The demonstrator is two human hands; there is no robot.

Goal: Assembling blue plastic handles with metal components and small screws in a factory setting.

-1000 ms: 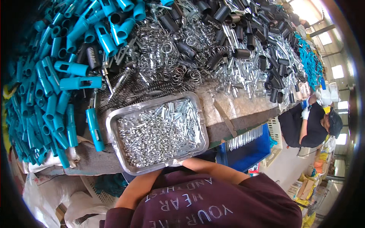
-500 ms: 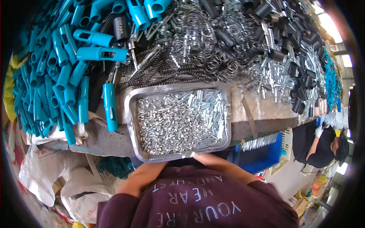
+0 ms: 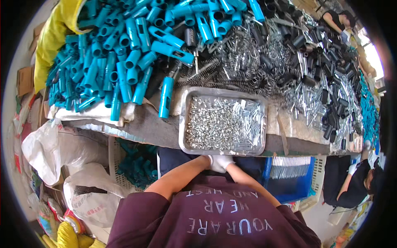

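Observation:
My left hand [image 3: 215, 164] and my right hand [image 3: 225, 160], both in white gloves, are together at my lap, just below the table's front edge. They touch or overlap, and their fingers cannot be made out. Whether anything is between them is hidden. Just beyond them, a shallow metal tray [image 3: 182, 133] rests at the table edge. It holds many short silvery metal pieces [image 3: 206, 126] on the left and longer metal pins [image 3: 249, 124] on the right. A single teal plastic tube [image 3: 166, 98] with a slot lies left of the tray.
Teal tubes [image 3: 109, 70] are heaped at the left, metal springs [image 3: 240, 58] behind the tray, and black sleeves [image 3: 331, 107] with metal rods at the right. Below the table stand a blue bin [image 3: 285, 188] of metal rods and a crate [image 3: 118, 165] of teal parts. Another person [image 3: 351, 186] sits at the right.
The view has shifted left, so the tray and heaps appear further right. My hands, earlier hidden under the tray's near edge, now show as white gloves together at my lap.

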